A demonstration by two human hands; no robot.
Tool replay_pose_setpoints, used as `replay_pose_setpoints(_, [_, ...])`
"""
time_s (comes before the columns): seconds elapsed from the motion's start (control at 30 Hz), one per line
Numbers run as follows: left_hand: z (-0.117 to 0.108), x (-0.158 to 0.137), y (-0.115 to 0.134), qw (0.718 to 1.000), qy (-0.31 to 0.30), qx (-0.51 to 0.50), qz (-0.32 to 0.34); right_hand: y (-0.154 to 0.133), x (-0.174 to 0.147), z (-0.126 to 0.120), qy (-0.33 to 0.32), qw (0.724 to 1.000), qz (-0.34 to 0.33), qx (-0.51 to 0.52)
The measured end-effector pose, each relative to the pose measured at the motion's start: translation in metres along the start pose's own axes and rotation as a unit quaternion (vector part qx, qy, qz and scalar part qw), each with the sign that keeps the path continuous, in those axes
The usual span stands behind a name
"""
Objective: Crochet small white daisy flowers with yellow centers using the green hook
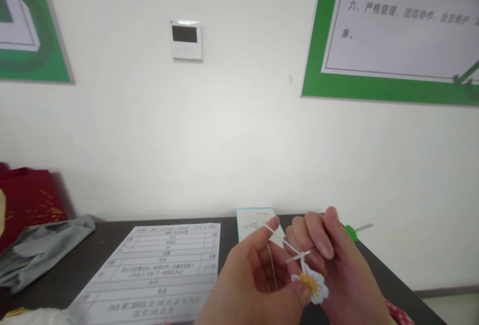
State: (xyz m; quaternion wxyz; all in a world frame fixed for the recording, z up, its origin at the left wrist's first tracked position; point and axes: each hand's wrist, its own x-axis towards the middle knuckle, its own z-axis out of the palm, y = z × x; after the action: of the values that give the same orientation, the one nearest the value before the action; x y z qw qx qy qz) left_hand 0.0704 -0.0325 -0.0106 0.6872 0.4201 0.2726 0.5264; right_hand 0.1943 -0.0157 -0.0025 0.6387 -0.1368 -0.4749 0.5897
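Between my hands is a small crocheted flower (314, 285) with white petals and a yellow centre. My left hand (258, 275) pinches its left edge between thumb and finger, and white yarn (282, 237) runs taut over the raised index fingertip. My right hand (337, 265) has its fingers curled round a thin metal crochet hook (297, 256), whose tip points left just above the flower. A loop of the yarn goes up from the petals to the hook. The hook's handle is hidden in my right hand.
A printed chart sheet (160, 275) lies on the dark table (86, 260), with a pale card (250, 220) behind my hands. A green-handled tool (352, 232) is at right. Grey cloth (48, 245), a red bag (30, 195) and white yarn (37, 316) are at left. The wall rises behind.
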Motion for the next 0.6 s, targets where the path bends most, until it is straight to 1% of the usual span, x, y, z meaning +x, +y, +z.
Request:
replay_pose_setpoints(0.07, [0.000, -0.002, 0.003, 1.000, -0.007, 0.007, -0.016, -0.007, 0.003, -0.002, -0.029, 0.998, 0.056, 0.008])
replay_pose_setpoints(0.13, [-0.001, -0.004, 0.007, 0.999, -0.022, 0.018, -0.030, -0.014, 0.004, -0.005, -0.040, 0.997, 0.067, -0.017])
replay_pose_setpoints(0.23, [-0.001, -0.006, 0.012, 0.997, -0.034, 0.051, -0.040, -0.023, 0.002, -0.009, -0.031, 0.996, 0.047, -0.071])
replay_pose_setpoints(0.37, [0.002, -0.008, 0.017, 0.997, -0.025, 0.069, -0.033, -0.031, -0.002, -0.008, -0.011, 0.991, 0.008, -0.133])
replay_pose_setpoints(0.5, [0.005, -0.009, 0.019, 0.996, -0.008, 0.080, -0.037, -0.032, -0.005, -0.005, 0.012, 0.985, -0.037, -0.166])
replay_pose_setpoints(0.6, [0.007, -0.009, 0.020, 0.996, -0.003, 0.080, -0.042, -0.033, -0.007, -0.004, 0.022, 0.982, -0.056, -0.181])
